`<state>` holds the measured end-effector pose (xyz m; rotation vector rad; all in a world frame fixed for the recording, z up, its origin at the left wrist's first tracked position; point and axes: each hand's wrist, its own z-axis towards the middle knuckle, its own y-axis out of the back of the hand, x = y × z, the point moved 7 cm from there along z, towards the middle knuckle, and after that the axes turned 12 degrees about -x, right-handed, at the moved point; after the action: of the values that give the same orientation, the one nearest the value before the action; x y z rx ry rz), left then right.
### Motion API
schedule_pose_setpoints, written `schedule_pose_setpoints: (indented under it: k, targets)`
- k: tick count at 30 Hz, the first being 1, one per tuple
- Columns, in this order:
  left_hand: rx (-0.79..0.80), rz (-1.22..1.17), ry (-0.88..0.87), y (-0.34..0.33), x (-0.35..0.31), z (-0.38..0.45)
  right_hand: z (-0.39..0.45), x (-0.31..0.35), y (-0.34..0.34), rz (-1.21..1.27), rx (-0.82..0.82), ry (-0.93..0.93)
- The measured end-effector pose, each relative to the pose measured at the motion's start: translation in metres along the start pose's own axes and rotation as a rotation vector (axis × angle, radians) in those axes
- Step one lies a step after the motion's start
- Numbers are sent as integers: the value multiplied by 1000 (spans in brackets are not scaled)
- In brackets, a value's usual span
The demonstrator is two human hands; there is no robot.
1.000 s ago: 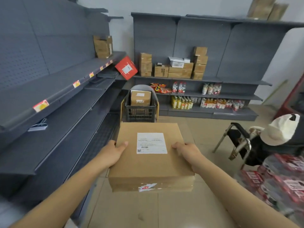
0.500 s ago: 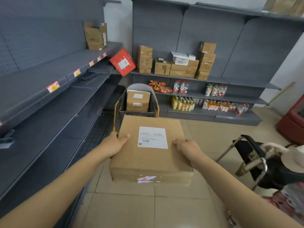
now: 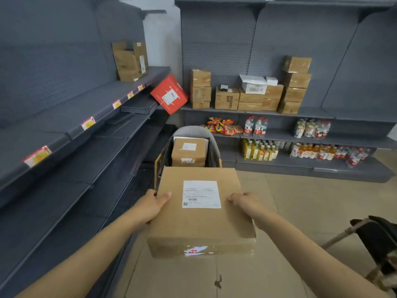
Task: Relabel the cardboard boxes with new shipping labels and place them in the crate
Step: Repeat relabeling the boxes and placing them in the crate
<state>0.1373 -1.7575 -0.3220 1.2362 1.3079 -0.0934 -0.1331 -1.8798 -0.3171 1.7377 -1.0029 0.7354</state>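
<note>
Both forearms are bare up to the frame edge, with no sleeve, and the left hand (image 3: 150, 208) and right hand (image 3: 247, 203) wear no gloves.

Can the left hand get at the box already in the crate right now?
Probably not: the left hand grips the carried box, as does the right hand, and that box hangs between them and the box in the crate.
</note>
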Motion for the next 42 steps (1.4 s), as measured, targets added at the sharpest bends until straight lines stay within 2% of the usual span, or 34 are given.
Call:
schedule_pose_setpoints:
  k: [11, 18, 22, 28, 35, 42]
  targets:
    - [-21, 26, 72, 5, 2, 151, 132, 75, -86, -49, 168, -11]
    - [70, 15, 79, 8, -7, 280, 226, 133, -140, -122, 147, -28]
    - [57, 27, 49, 12, -27, 347, 272, 166, -158, -88, 89, 1]
    - [92, 4, 28, -11, -51, 413, 329, 179, -170, -46, 67, -48]
    - [90, -17, 111, -48, -67, 493, 420, 192, -187, -21, -23, 41]
    - [85, 13, 166, -75, -70, 563, 509, 183, -206, -129, -15, 21]
